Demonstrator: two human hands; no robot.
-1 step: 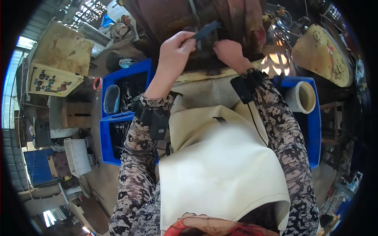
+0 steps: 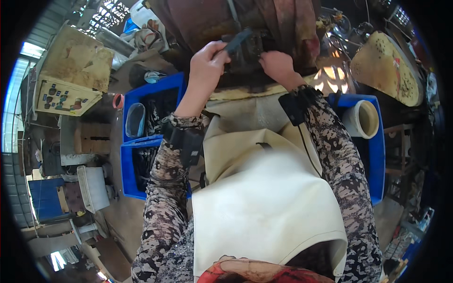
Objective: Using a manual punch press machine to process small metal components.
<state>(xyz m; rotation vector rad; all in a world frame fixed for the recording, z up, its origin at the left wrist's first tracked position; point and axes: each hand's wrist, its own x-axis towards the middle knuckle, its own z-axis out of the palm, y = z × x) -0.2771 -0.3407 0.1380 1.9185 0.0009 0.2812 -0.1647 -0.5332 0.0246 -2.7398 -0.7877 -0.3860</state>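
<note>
My left hand (image 2: pixel 206 62) is closed on one end of a flat, dark blue-grey strip (image 2: pixel 239 40), which points up and to the right. Its exact kind cannot be made out. My right hand (image 2: pixel 279 67) is curled closed, its fingertips at the right edge of a dark, wet-looking block or fixture (image 2: pixel 251 53). Whatever those fingers pinch, if anything, is too dark to name. The strip's far end lies over the upper part of the block. Behind it rises a brown-stained machine cover (image 2: pixel 203 19) with a thin pipe (image 2: pixel 233 10) coming down its middle.
Blue crates (image 2: pixel 123 162) with dark strip-like pieces stand left of me, one holding a clear container (image 2: pixel 135 120). Another blue crate (image 2: pixel 379 165) with a cream bucket (image 2: pixel 365 119) stands to my right. A control box (image 2: pixel 66 97) with buttons is farther left.
My left hand and the strip have shifted slightly down and left. The right hand has moved a little down and to the right, still closed.
</note>
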